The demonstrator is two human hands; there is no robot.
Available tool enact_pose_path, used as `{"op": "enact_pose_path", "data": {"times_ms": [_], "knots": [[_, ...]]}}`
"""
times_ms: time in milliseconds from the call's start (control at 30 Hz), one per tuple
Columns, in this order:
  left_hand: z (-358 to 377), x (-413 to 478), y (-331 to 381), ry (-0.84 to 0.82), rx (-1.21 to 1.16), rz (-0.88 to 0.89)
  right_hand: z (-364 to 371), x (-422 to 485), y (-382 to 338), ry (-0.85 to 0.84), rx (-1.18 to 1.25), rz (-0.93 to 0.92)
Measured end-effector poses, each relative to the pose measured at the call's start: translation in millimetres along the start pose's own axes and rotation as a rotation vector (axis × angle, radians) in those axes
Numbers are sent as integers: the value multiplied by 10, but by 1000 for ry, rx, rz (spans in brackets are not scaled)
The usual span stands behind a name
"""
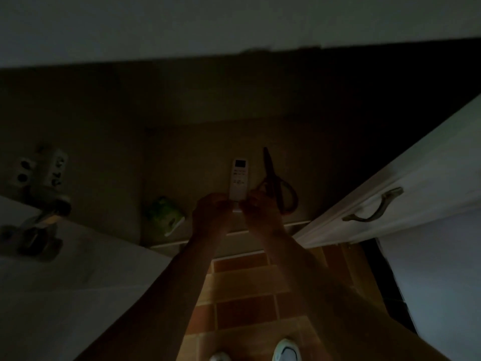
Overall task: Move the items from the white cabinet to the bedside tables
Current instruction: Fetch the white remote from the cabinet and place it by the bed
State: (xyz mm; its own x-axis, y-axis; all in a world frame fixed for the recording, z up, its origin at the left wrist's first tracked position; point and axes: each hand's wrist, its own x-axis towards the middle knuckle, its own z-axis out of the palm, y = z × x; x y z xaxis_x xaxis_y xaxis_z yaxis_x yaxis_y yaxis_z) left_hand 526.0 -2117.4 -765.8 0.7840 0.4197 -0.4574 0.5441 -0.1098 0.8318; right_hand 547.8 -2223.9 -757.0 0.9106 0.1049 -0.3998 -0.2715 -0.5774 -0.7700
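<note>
In the dim open white cabinet (234, 234), a white remote control (240, 178) lies on the shelf with its screen end pointing away from me. My left hand (211, 213) and my right hand (261, 213) meet at its near end, fingers curled round it from either side. Scissors (277, 183) with dark blades and reddish handles lie just right of the remote, their left handle loop touching or hidden by my right hand. A green packet (164, 214) sits on the shelf to the left of my left hand.
The right cabinet door (406, 183) stands open with a curved metal handle (374, 207). The left door (78, 269) is open too, its hinges (41, 194) showing. Orange floor tiles (244, 308) and my white shoes (286, 351) are below.
</note>
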Motion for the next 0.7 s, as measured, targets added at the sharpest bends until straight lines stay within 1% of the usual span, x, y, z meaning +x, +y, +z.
{"op": "enact_pose_path", "data": {"times_ms": [67, 133, 200, 367, 500, 600, 700], "knots": [[-13, 17, -4, -24, 36, -26, 12, 34, -21, -3, -57, -22], [-1, 62, -36, -52, 94, 7, 25, 101, -1, -4, -162, -10], [-1, 82, -11, -52, 159, 24, 39, 147, 13, -3, -215, 9], [20, 72, -23, -22, 62, 40, 39, 150, 1, 4, -265, 29], [-16, 9, -102, 2, -4, 31, -35, 44, -37, -28, -143, 42], [-46, -37, -129, 8, -117, 22, -66, -56, -87, -33, -67, 41], [-121, -127, -131, 9, -94, 79, 5, -122, -116, -6, 20, 50]]}}
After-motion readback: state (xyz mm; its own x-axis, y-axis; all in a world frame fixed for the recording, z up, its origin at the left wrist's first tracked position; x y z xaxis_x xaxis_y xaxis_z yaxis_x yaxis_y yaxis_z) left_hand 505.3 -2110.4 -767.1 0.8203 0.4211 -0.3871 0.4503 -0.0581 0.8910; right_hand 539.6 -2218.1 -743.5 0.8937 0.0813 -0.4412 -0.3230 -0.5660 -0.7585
